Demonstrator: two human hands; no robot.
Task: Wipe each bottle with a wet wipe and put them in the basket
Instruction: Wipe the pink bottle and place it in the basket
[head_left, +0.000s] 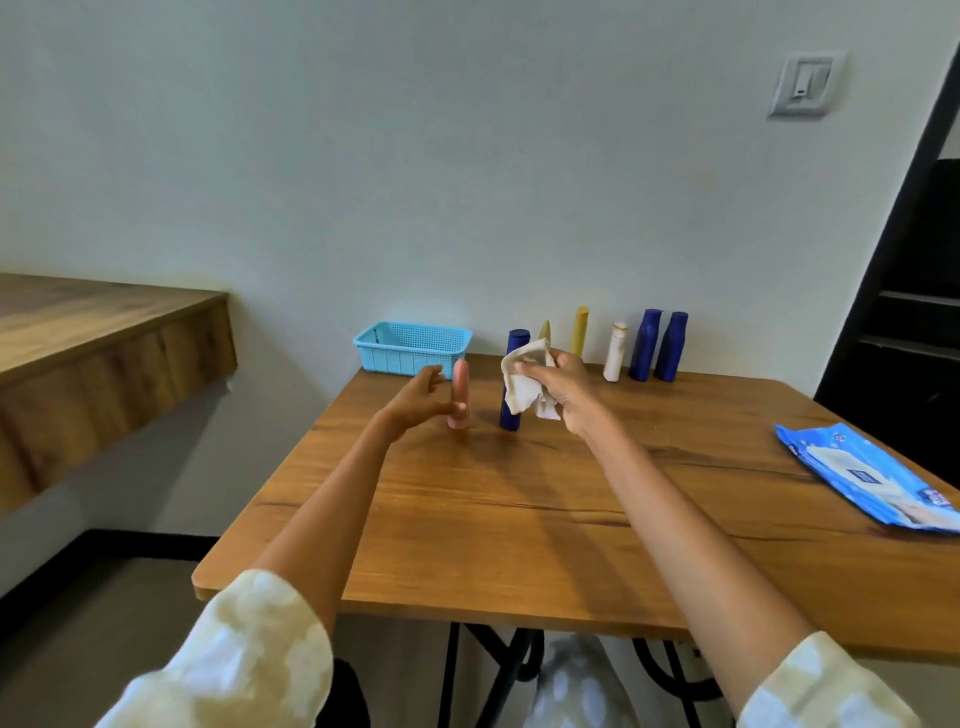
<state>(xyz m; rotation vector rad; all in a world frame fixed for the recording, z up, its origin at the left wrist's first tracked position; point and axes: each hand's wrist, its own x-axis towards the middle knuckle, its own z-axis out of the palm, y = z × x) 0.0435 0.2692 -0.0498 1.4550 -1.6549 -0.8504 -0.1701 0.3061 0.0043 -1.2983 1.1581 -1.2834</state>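
A pink bottle (460, 387) stands upright on the wooden table (519, 519). My left hand (418, 400) is just left of it with fingers spread, one fingertip at the bottle's lower part. My right hand (563, 389) grips a crumpled white wet wipe (524, 387) in front of a dark blue bottle (515, 348). The light blue basket (413, 347) sits at the table's far left corner. Along the wall stand a yellow bottle (580, 330), a white bottle (615, 358) and two dark blue bottles (644, 345). A pale bottle tip (544, 329) shows behind the wipe.
A blue pack of wet wipes (867, 475) lies at the table's right edge. A wooden counter (104, 332) juts out on the left, apart from the table. The wall is close behind the bottles, and dark shelving (914, 312) stands at the right.
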